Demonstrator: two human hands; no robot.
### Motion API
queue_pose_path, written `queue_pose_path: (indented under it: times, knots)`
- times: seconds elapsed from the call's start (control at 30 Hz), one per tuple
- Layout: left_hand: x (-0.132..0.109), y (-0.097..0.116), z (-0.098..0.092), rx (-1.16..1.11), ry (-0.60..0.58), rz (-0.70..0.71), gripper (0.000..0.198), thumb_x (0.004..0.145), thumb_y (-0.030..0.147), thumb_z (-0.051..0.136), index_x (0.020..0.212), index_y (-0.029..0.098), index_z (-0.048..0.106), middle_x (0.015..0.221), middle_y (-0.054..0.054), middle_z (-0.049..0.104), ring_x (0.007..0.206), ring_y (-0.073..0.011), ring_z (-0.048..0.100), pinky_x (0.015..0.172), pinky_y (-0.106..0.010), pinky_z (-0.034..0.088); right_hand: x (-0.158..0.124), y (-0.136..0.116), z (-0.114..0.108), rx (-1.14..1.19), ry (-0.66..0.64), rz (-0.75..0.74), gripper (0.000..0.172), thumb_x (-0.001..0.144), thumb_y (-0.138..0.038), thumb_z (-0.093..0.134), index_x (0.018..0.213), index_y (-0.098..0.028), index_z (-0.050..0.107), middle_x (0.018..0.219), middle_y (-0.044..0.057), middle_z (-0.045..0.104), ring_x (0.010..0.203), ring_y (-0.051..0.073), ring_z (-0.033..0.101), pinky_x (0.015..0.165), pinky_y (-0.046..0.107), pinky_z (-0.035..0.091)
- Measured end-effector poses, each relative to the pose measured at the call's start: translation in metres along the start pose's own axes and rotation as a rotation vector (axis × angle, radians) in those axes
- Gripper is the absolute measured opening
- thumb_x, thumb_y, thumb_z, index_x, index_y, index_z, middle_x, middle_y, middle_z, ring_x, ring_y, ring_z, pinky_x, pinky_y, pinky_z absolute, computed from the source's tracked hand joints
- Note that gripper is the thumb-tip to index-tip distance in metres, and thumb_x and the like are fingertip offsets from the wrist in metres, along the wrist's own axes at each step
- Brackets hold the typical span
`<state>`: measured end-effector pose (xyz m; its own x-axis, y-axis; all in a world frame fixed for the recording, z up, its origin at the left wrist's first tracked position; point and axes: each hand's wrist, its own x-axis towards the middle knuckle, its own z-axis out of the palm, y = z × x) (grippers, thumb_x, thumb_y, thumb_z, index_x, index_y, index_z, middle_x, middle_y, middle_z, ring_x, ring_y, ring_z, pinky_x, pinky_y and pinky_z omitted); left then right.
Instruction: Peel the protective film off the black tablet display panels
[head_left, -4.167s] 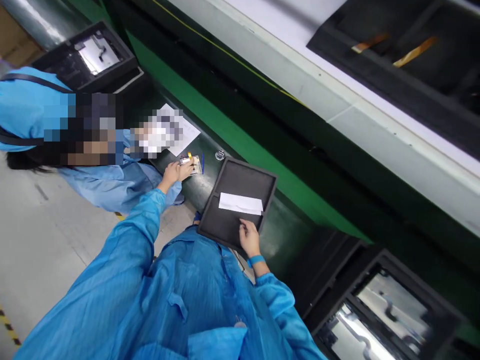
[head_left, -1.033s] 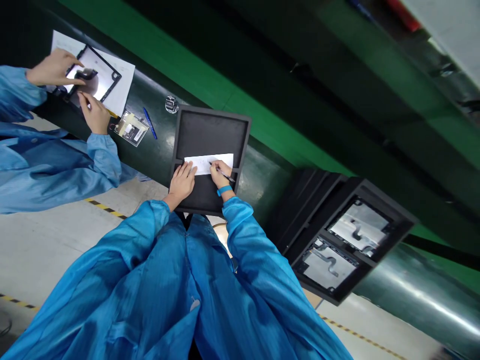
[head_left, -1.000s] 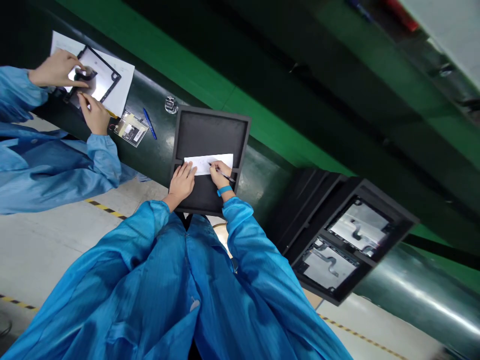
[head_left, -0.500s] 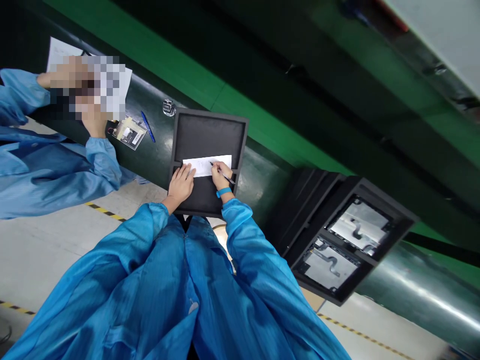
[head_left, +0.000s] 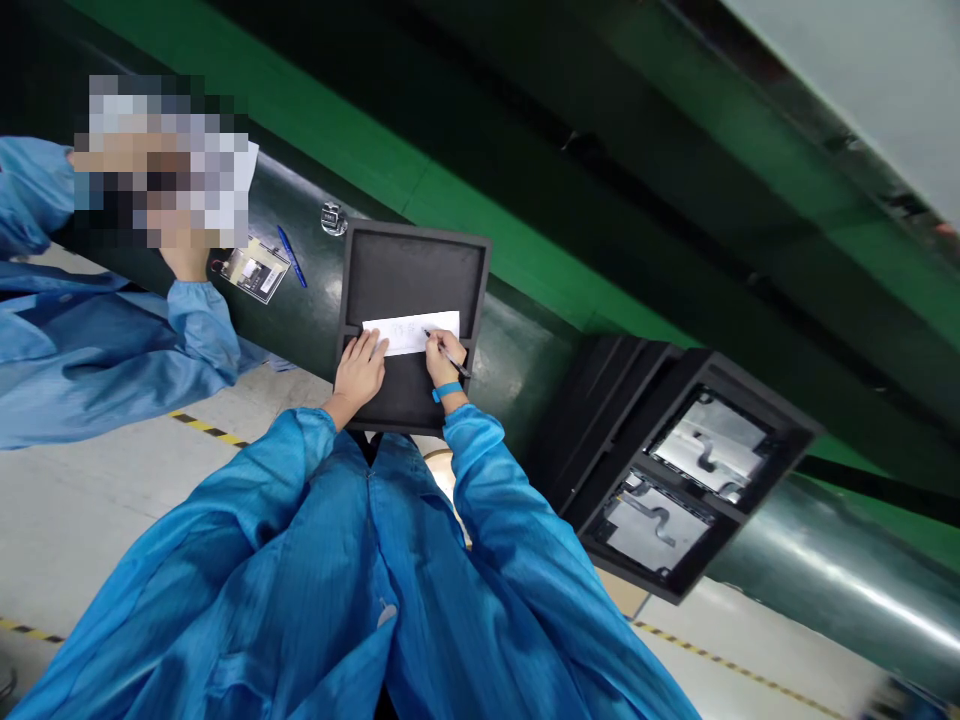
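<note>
While near-closed, right hand [head_left: 442, 362] around pen [head_left: 457, 365]

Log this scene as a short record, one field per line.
Left hand: the left hand lies flat at the left end of the paper strip
Right hand: the right hand holds a dark pen, tip at the paper
Paper: bears marks too small to read; lies across the middle of a black tray
Left of tray: small round item, blue pen, flat electronic part
Right of tray: stacked black trays; two panels show in the top one
Co-worker: light blue sleeve at far left; hands blurred out
</note>
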<state>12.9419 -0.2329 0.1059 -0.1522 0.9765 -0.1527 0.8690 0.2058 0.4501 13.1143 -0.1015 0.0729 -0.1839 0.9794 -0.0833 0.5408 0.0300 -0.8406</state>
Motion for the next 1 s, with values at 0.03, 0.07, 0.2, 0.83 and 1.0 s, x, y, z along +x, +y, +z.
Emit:
queue_pose_path:
  times: [0.03, 0.07, 0.2, 0.83, 1.0]
  knots:
    - [0.000, 0.000, 0.000, -0.001, 0.000, 0.001, 0.055, 0.101, 0.023, 0.043, 0.155, 0.017, 0.052, 0.170, -0.012, 0.038, 0.161, -0.0302, 0.030, 0.133, -0.054, 0.027, 0.000, 0.001, -0.001, -0.002, -0.002, 0.002, 0.030, 0.093, -0.040, 0.051, 0.090, -0.020, 0.073, 0.080, 0.001, 0.071, 0.079, 0.019, 0.066, 0.083, 0.033, 0.054]
    - [0.000, 0.000, 0.000, -0.001, 0.001, 0.001, 0.055, 0.101, 0.023, 0.043, 0.155, 0.018, 0.052, 0.170, -0.013, 0.038, 0.161, -0.0302, 0.030, 0.133, -0.055, 0.027, -0.001, 0.003, -0.001, -0.004, -0.005, 0.003, 0.031, 0.094, -0.041, 0.051, 0.091, -0.020, 0.073, 0.080, 0.001, 0.070, 0.079, 0.019, 0.066, 0.084, 0.033, 0.054]
    - [0.000, -0.001, -0.001, 0.003, 0.007, 0.005, 0.055, 0.102, 0.023, 0.043, 0.155, 0.017, 0.052, 0.169, -0.013, 0.039, 0.161, -0.0308, 0.031, 0.133, -0.055, 0.028, -0.002, 0.004, 0.000, -0.007, 0.008, 0.014, 0.030, 0.093, -0.040, 0.052, 0.089, -0.019, 0.073, 0.077, 0.001, 0.069, 0.077, 0.019, 0.065, 0.084, 0.032, 0.054]
    - [0.001, -0.003, 0.000, 0.007, 0.006, 0.009, 0.056, 0.101, 0.023, 0.043, 0.156, 0.018, 0.051, 0.170, -0.013, 0.039, 0.161, -0.0321, 0.031, 0.131, -0.056, 0.029, 0.002, -0.006, -0.006, -0.016, 0.010, 0.042, 0.028, 0.093, -0.036, 0.049, 0.087, -0.020, 0.070, 0.081, 0.002, 0.071, 0.081, 0.019, 0.067, 0.085, 0.032, 0.056]
    - [0.003, -0.002, -0.001, 0.011, 0.003, 0.012, 0.055, 0.102, 0.024, 0.042, 0.155, 0.016, 0.052, 0.169, -0.014, 0.039, 0.160, -0.0326, 0.032, 0.131, -0.055, 0.030, 0.002, -0.012, -0.013, -0.024, -0.018, 0.038, 0.025, 0.093, -0.034, 0.050, 0.090, -0.019, 0.071, 0.082, 0.003, 0.071, 0.084, 0.020, 0.066, 0.086, 0.031, 0.056]
